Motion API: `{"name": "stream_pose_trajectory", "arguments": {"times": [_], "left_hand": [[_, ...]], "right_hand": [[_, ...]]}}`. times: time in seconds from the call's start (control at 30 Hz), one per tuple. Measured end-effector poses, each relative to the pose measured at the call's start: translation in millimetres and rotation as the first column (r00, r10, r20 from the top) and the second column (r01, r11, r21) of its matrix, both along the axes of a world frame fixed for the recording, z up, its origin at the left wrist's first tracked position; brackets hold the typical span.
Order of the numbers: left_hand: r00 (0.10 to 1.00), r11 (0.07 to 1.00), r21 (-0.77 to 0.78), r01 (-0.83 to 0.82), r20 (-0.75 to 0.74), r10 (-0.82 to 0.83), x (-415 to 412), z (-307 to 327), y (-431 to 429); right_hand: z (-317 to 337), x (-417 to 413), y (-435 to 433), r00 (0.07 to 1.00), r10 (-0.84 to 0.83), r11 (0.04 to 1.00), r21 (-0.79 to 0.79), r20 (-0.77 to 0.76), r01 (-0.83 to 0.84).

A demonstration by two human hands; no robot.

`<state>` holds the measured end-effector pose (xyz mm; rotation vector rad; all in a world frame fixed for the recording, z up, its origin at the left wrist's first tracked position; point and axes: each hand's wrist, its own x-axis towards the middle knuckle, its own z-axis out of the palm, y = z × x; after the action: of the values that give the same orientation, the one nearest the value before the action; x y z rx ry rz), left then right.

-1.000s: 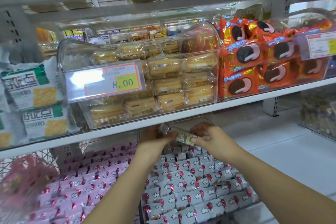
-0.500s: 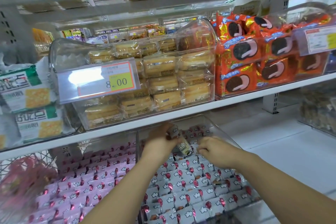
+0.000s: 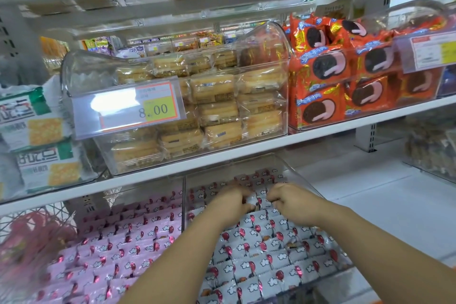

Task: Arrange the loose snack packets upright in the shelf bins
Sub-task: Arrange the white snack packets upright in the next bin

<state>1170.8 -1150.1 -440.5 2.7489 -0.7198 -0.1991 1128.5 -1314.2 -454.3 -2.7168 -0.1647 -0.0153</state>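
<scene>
A clear bin (image 3: 302,174) on the lower shelf holds rows of upright white packets (image 3: 269,252) printed with clouds and red balloons. Both my hands reach into its back rows. My left hand (image 3: 233,201) has curled fingers on a white packet (image 3: 253,201) among the rows. My right hand (image 3: 287,198) is beside it with fingers curled down into the packets; what it holds is hidden. The image is blurred there.
A second bin to the left holds pink balloon packets (image 3: 128,247). On the shelf above stand a bin of wrapped yellow cakes (image 3: 217,106) with an 8.00 price tag (image 3: 145,108), orange cookie packets (image 3: 330,86) and green cracker packs (image 3: 37,131). White shelf board (image 3: 385,195) lies right.
The packet I held up between both hands has come down into the back rows of the white bin. Both hands have dropped lower and forward into the packets.
</scene>
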Motion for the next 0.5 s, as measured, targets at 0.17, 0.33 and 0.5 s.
{"name": "stream_pose_trajectory", "arguments": {"times": [0.17, 0.33, 0.5], "left_hand": [[0.994, 0.998, 0.020, 0.062, -0.088, -0.060, -7, -4, 5], [0.999, 0.986, -0.169, 0.005, 0.052, 0.004, -14, 6, 16], [0.998, 0.998, -0.018, 0.065, 0.012, -0.065, -17, 6, 28]], "right_hand": [[2, -4, 1, 1.000, 0.016, 1.000, 0.014, 0.001, -0.016], [9, -15, 0, 0.998, 0.065, 0.998, -0.017, 0.018, -0.065], [3, -23, 5, 0.989, 0.135, 0.990, -0.040, -0.065, -0.138]]}}
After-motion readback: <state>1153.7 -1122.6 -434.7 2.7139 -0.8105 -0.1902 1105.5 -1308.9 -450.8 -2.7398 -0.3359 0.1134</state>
